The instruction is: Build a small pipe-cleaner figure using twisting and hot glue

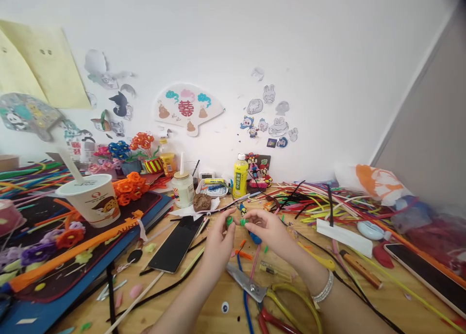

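Note:
My left hand (223, 232) is closed, with a small green piece (229, 221) pinched between thumb and fingers. Close beside it, my right hand (267, 227) pinches another bit of green (243, 222); I cannot tell whether the two join. Just above the right fingertips shows a small yellow, black and blue figure (242, 208), and a blue part (255, 238) sticks out below that hand. Under my hands, orange pipe cleaner bits (243, 254) lie on the wooden table (204, 295). Scissors with yellow handles (251, 285) rest near my right forearm.
Red-handled pliers (273, 319) lie by the scissors. Left of my hands are a black-screened phone (177, 244) and a drink cup (92, 198). A yellow-labelled bottle (240, 176) stands at the back. Many pipe cleaners (302, 203) spread right; another phone (429, 275) lies there.

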The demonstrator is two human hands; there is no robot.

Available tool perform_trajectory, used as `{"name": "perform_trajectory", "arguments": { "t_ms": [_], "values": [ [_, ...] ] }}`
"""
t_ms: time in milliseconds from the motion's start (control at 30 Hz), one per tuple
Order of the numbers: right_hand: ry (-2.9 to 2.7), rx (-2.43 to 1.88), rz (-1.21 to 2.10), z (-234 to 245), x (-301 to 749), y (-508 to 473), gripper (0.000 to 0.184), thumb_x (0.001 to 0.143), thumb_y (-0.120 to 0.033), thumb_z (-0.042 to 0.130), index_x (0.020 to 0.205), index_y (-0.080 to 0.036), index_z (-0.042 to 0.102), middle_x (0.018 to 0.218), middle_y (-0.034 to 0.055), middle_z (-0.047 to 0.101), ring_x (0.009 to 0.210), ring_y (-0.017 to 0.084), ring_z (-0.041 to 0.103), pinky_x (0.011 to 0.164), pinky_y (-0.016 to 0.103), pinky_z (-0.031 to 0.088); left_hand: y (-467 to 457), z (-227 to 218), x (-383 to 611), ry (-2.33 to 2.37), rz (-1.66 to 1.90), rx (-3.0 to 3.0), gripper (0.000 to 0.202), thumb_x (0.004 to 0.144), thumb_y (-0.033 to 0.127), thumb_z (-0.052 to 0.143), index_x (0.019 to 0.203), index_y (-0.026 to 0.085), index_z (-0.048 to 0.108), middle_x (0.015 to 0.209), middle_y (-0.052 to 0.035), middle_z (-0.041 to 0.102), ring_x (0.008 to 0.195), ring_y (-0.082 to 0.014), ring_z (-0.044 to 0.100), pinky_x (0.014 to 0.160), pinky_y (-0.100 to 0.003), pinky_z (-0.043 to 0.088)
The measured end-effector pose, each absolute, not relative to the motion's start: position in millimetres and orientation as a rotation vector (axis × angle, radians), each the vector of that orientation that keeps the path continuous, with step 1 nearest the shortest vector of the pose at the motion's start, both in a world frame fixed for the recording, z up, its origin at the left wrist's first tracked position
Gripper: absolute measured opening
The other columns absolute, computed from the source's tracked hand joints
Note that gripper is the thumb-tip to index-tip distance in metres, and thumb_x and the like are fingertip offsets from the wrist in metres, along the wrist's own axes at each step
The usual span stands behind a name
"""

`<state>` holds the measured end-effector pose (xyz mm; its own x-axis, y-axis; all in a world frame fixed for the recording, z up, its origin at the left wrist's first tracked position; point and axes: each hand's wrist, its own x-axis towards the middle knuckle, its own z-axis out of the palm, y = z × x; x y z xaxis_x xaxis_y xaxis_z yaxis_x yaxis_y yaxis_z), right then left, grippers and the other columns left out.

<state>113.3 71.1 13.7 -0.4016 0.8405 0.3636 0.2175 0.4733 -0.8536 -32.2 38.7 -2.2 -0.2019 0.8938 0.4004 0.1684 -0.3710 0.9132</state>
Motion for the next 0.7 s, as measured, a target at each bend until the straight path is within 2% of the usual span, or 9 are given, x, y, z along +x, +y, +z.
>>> {"name": "perform_trajectory", "arguments": {
  "t_ms": [100,200,500,600,700],
  "values": [
    [-1.862,-0.821,0.945,15.9,116.7,65.5,0.016,0.076,-0.021,0.055,0.090,-0.018,0.061,0.087,0.0035,0.064,0.080,0.016,0.057,0.073,0.030,0.045,36.9,-3.3,-31.8,1.343,1.607,1.655,0.032,0.078,0.024,0.049,0.109,0.017,0.055,0.097,-0.0086,0.063,0.085,-0.0181,0.059,0.069,-0.030,0.049],
    [-1.827,-0.786,0.977,15.3,119.0,61.6,0.017,0.076,-0.021,0.056,0.092,-0.019,0.062,0.090,0.0038,0.064,0.083,0.016,0.058,0.074,0.030,0.045,35.0,-4.6,-30.7,1.337,1.538,1.784,0.035,0.079,0.024,0.049,0.112,0.018,0.053,0.107,-0.0098,0.062,0.089,-0.0182,0.060,0.072,-0.030,0.049],
    [-1.712,-0.719,1.147,7.1,122.1,53.9,0.021,0.076,-0.027,0.059,0.095,-0.020,0.062,0.089,0.0033,0.064,0.078,0.015,0.059,0.064,0.026,0.047,28.1,-12.3,-32.8,1.301,1.608,2.305,0.027,0.080,0.016,0.049,0.106,0.019,0.055,0.098,-0.0075,0.067,0.088,-0.0177,0.063,0.077,-0.031,0.051],
    [-1.768,-0.768,1.003,10.6,123.3,49.8,0.019,0.076,-0.027,0.059,0.093,-0.021,0.064,0.086,0.0032,0.064,0.077,0.015,0.058,0.064,0.027,0.047,26.8,-11.7,-33.2,1.291,1.672,2.397,0.027,0.080,0.015,0.049,0.107,0.019,0.055,0.096,-0.0073,0.068,0.085,-0.0172,0.064,0.075,-0.029,0.052],
    [-1.875,-0.855,0.682,17.4,125.7,44.9,0.015,0.076,-0.027,0.060,0.089,-0.021,0.066,0.075,0.0021,0.062,0.068,0.015,0.056,0.060,0.026,0.045,25.7,-9.0,-32.5,1.274,1.707,2.458,0.027,0.081,0.015,0.049,0.106,0.019,0.055,0.094,-0.0068,0.069,0.082,-0.0167,0.065,0.074,-0.028,0.053]
  ]
}}
